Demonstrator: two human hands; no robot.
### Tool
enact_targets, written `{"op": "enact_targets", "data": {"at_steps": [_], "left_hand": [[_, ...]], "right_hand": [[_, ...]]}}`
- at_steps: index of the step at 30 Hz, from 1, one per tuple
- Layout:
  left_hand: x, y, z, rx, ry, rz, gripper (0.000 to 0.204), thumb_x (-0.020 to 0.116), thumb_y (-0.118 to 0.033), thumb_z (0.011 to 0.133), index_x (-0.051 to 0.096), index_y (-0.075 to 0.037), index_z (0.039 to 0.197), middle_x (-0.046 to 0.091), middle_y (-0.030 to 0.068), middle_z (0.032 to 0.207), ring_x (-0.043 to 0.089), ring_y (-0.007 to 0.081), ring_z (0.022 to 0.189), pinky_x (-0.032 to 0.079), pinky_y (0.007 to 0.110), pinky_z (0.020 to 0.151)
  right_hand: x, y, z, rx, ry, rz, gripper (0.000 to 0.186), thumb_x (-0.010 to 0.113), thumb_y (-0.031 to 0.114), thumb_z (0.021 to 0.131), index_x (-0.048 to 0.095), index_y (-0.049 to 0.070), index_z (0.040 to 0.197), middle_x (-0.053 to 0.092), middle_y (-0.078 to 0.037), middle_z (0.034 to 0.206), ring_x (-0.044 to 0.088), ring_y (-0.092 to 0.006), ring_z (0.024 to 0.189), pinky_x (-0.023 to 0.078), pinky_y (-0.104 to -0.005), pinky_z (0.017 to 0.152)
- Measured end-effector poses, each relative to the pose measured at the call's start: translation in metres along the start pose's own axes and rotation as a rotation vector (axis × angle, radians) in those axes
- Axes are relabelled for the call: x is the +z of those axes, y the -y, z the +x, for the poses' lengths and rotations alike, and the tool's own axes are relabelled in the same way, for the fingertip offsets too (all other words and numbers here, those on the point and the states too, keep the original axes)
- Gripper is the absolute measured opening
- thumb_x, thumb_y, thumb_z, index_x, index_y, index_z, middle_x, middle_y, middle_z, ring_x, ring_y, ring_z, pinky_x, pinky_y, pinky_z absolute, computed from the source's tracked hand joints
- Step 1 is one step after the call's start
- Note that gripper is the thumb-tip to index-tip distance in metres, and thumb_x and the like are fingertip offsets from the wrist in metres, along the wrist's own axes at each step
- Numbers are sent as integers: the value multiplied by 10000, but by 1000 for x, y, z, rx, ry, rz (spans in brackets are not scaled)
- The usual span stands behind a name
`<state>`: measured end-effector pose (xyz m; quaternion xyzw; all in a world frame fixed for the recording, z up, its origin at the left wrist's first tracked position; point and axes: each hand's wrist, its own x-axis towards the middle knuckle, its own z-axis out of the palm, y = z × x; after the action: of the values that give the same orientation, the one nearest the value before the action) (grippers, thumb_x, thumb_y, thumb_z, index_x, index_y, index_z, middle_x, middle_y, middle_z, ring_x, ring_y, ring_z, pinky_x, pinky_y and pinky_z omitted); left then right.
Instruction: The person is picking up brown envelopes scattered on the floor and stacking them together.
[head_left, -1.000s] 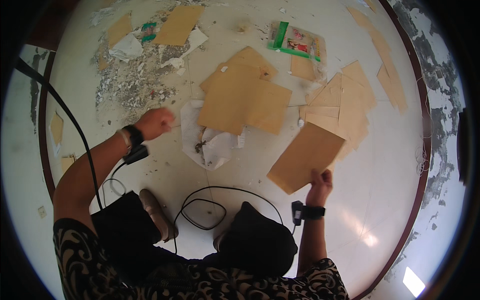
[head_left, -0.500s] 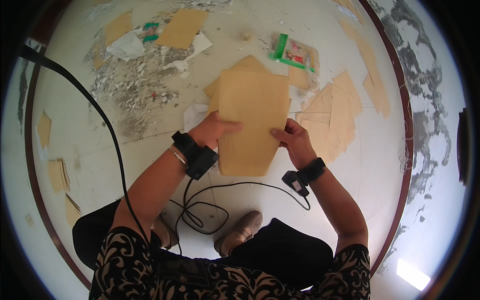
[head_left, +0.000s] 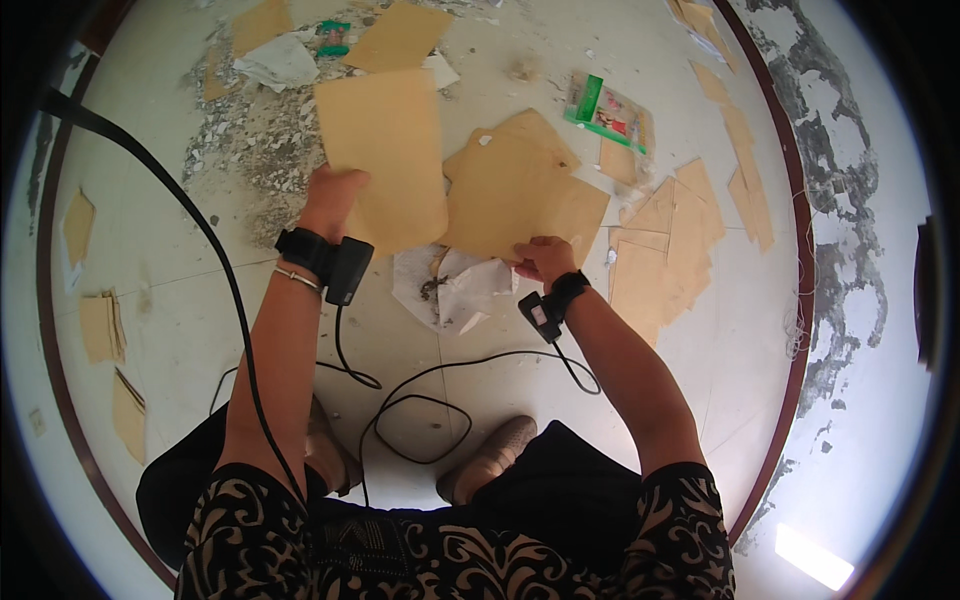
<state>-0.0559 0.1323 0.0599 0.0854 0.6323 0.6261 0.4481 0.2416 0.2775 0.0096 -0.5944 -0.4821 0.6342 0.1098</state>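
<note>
A large brown kraft envelope (head_left: 390,150) is raised on the left, its near left side gripped by my left hand (head_left: 332,200) with the thumb on top. My right hand (head_left: 550,262) is closed on the near edge of another brown envelope (head_left: 560,215), which lies among several overlapping ones on the floor. Just below that pile, crumpled white paper (head_left: 465,288) with dark debris rests close to my right fingertips. Black devices are strapped to both wrists.
Plaster rubble (head_left: 260,150) is scattered at the far left. A green-edged plastic packet (head_left: 610,115) lies beyond my right hand, and more brown sheets (head_left: 660,240) spread at the right. Black cable (head_left: 430,400) loops near my shoes. Peeling wall (head_left: 850,230) borders the right side.
My left hand has carried the envelope left and away from me, uncovering the pile and white paper. My right hand has let go of it and moved left onto another envelope's edge.
</note>
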Motion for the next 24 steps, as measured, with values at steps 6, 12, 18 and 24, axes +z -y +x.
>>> {"op": "enact_targets", "data": {"at_steps": [6,12,18,24], "left_hand": [[8,13,8,-79,225,-169,252,583,-18,721,611,20,969,646,84,893,630,204,773,505,335,662],[-11,52,45,749,589,595,308,535,18,784,563,39,1090,631,129,1002,625,237,886,516,365,754],[29,16,4,-122,372,-167,252,583,-33,743,620,55,976,649,102,921,633,199,784,505,333,673],[26,15,1,-97,268,-170,268,566,-24,748,608,53,1002,643,96,928,630,190,765,506,328,656]], "right_hand": [[-46,58,-29,-194,-81,305,325,595,45,766,538,-1,1083,622,-66,879,609,-147,713,510,-251,587],[-86,91,-61,-374,169,556,274,489,4,841,534,29,1110,612,-52,923,574,-138,745,471,-245,615],[-92,86,-72,-337,292,390,231,454,37,878,551,45,1088,620,-55,964,572,-128,805,452,-256,655],[-88,83,-72,-356,113,271,216,482,46,876,573,17,1070,622,-54,989,578,-132,849,462,-281,739]]}}
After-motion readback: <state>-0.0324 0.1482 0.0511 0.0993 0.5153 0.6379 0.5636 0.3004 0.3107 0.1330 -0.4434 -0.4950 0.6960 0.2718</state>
